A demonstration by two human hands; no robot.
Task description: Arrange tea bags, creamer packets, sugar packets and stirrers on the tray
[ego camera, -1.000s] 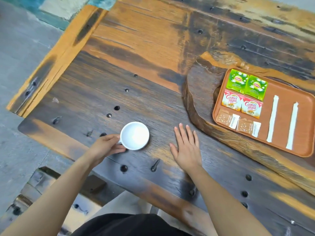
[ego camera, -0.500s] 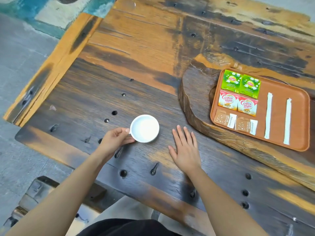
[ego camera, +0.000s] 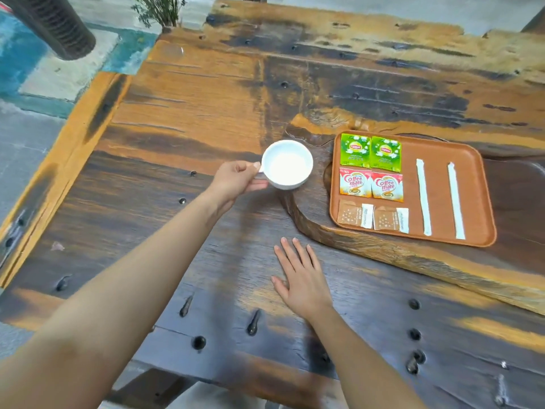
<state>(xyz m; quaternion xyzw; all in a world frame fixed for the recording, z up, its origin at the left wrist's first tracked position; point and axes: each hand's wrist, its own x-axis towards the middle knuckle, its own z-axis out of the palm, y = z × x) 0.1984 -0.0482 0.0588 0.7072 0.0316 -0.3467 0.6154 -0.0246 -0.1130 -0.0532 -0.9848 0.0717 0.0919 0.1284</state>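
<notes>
An orange tray [ego camera: 483, 184] lies on a raised wooden slab at the right. On it sit two green tea bags [ego camera: 370, 151], two creamer packets [ego camera: 371, 185] below them, two brown sugar packets [ego camera: 373, 218] at the near edge, and two white wrapped stirrers [ego camera: 423, 196] to their right. My left hand [ego camera: 236, 183] grips the handle of a white cup [ego camera: 286, 164], held just left of the tray. My right hand [ego camera: 302, 280] rests flat on the table, fingers apart, holding nothing.
The raised wooden slab [ego camera: 383, 252] carries the tray and steps up from the dark plank table [ego camera: 147, 202]. The table's left edge drops to a grey floor [ego camera: 23, 143]. A dark ribbed pot [ego camera: 56, 25] and a plant stand at the far left.
My left hand has carried the white cup away from me and to the right, up beside the tray's left edge. My right hand has stayed flat on the table.
</notes>
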